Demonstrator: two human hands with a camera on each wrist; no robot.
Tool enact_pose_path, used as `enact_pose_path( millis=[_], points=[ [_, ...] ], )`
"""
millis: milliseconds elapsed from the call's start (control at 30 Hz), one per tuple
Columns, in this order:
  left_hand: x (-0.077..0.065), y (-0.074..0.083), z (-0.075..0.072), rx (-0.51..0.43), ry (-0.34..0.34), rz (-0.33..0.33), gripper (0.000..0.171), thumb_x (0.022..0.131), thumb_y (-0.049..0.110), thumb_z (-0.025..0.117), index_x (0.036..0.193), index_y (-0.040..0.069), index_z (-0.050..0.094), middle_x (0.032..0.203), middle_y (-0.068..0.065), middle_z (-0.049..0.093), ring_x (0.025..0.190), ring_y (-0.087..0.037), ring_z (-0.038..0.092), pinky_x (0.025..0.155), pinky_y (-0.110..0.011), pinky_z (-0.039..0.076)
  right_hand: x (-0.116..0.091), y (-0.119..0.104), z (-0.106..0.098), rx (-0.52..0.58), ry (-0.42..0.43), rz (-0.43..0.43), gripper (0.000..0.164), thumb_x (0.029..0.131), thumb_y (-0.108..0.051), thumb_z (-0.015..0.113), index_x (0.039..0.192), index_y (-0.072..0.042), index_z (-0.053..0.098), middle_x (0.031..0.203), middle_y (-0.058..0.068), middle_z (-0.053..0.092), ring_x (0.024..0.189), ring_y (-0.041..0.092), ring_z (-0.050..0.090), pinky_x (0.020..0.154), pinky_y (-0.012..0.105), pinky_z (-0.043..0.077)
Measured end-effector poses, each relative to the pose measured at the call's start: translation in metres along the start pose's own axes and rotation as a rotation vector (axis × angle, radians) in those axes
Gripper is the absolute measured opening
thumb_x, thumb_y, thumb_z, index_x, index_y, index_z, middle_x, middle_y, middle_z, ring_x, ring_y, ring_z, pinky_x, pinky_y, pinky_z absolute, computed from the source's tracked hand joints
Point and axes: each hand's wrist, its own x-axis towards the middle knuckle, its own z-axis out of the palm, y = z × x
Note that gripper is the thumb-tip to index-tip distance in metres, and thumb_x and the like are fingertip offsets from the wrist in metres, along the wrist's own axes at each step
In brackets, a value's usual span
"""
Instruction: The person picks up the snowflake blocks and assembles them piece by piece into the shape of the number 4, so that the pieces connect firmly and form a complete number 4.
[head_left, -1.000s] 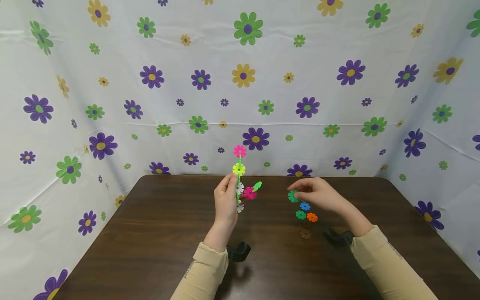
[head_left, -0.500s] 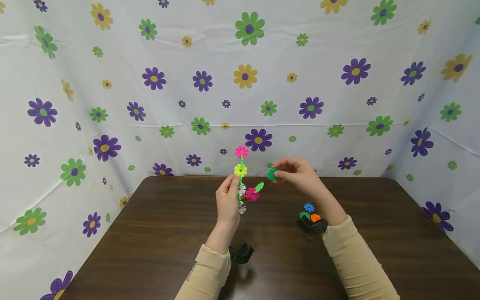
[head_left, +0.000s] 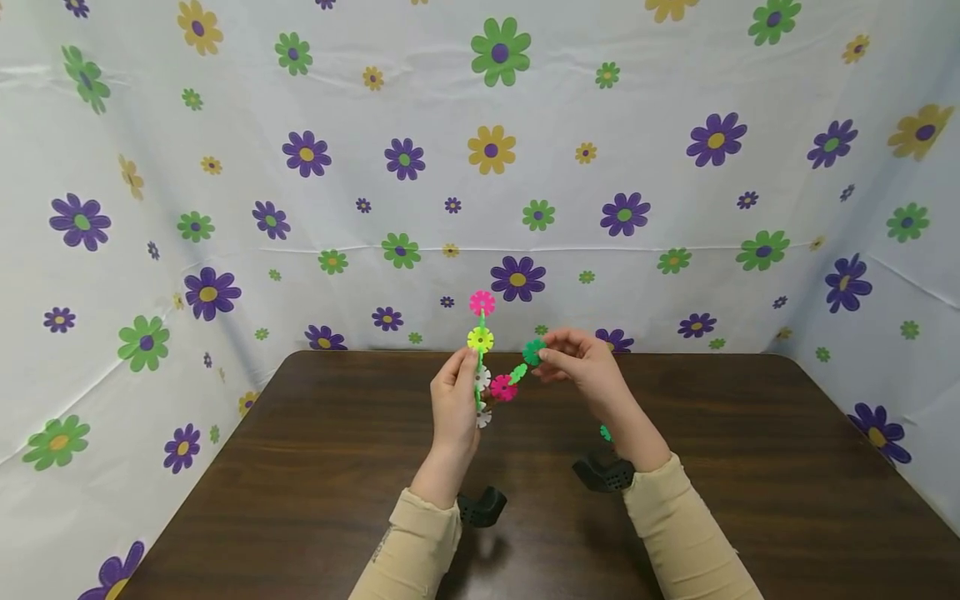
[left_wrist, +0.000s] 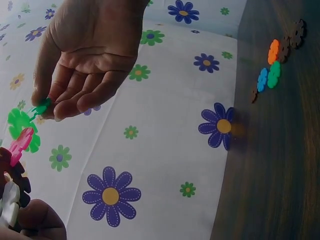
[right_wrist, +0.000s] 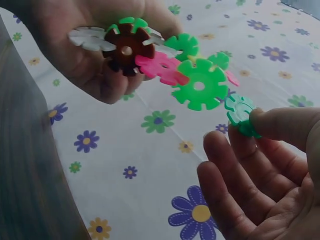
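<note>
Right hand's shift: compared with a second ago, the right hand (head_left: 588,371) has come leftward from near the loose pieces, bringing a teal-green, round, notched plastic disc (head_left: 533,352) to the chain's side branch.
Left hand's place: the left hand (head_left: 452,408) stays nearly where it was, gripping an upright chain of multicoloured notched plastic discs (head_left: 484,380) just below its yellow round disc (head_left: 481,340).
Teal disc: between the two hands, pinched by right thumb and forefinger, its edge meeting the branch's bright-green notched disc (right_wrist: 200,85); whether it is slotted in, I cannot tell.
Side branch: a pink notched disc (head_left: 503,387) joins the bright-green one to the chain, right of the left hand.
Hands: apart, each clamped on its own piece.
Loose pieces: mostly hidden behind the right wrist in the head view; the left wrist view shows orange (left_wrist: 273,51), blue (left_wrist: 262,80), green (left_wrist: 274,75) and dark brown discs (left_wrist: 298,33) on the brown wooden table (left_wrist: 270,170).
</note>
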Motion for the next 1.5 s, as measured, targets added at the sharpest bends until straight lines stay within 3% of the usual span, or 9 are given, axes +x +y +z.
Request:
enact_pose_path(
  millis=[333,533,800,967,1200,1500],
  points=[
    [0.002,0.002,0.002,0.003,0.000,-0.001,0.030,0.100,0.020,0.055,0.106,-0.008,0.066,0.085,-0.003,0.054,0.072,-0.009,0.047,0.057,-0.019,0.044,-0.003,-0.001,0.006,0.041,0.012,-0.005,0.014,0.091,-0.001,0.064,0.104,0.004,0.059,0.081,0.001,0.068,0.071,0.018,0.069,0.068,0.037,0.057],
    [0.002,0.002,0.004,0.010,0.014,0.011,0.032,0.100,0.021,0.055,0.110,-0.008,0.065,0.085,-0.004,0.055,0.069,-0.008,0.046,0.055,-0.018,0.044,-0.004,0.000,0.010,0.010,0.010,-0.043,0.030,0.090,0.003,0.065,0.118,0.011,0.060,0.082,0.003,0.070,0.071,0.017,0.070,0.070,0.042,0.057],
    [0.004,0.002,0.003,-0.009,0.028,0.036,0.031,0.100,0.019,0.056,0.107,-0.010,0.065,0.075,0.000,0.052,0.060,-0.006,0.046,0.050,-0.016,0.041,-0.006,0.000,0.015,-0.029,0.015,-0.097,0.030,0.090,0.000,0.066,0.119,0.010,0.063,0.085,0.009,0.070,0.072,0.017,0.070,0.071,0.037,0.057],
    [0.005,0.003,0.001,0.006,0.054,0.039,0.031,0.100,0.018,0.056,0.108,-0.010,0.065,0.080,-0.001,0.055,0.067,-0.008,0.046,0.054,-0.017,0.041,-0.006,0.000,0.017,-0.055,0.011,-0.099,0.030,0.089,0.002,0.066,0.118,0.010,0.064,0.091,0.015,0.071,0.073,0.018,0.070,0.071,0.035,0.057],
    [0.001,0.001,0.002,-0.020,0.016,0.003,0.036,0.100,0.023,0.056,0.110,-0.011,0.063,0.070,-0.001,0.049,0.053,-0.007,0.045,0.045,-0.019,0.041,-0.007,0.001,0.020,-0.061,0.022,-0.131,0.028,0.089,0.003,0.065,0.116,0.010,0.065,0.086,0.014,0.071,0.071,0.016,0.069,0.070,0.035,0.057],
    [0.000,-0.002,0.001,0.020,0.006,0.023,0.033,0.100,0.022,0.056,0.108,-0.009,0.065,0.074,-0.004,0.049,0.058,-0.008,0.043,0.047,-0.019,0.040,-0.008,0.000,0.019,-0.081,0.015,-0.125,0.028,0.090,0.000,0.067,0.117,0.007,0.066,0.092,0.019,0.070,0.073,0.019,0.070,0.072,0.038,0.057]
  ],
)
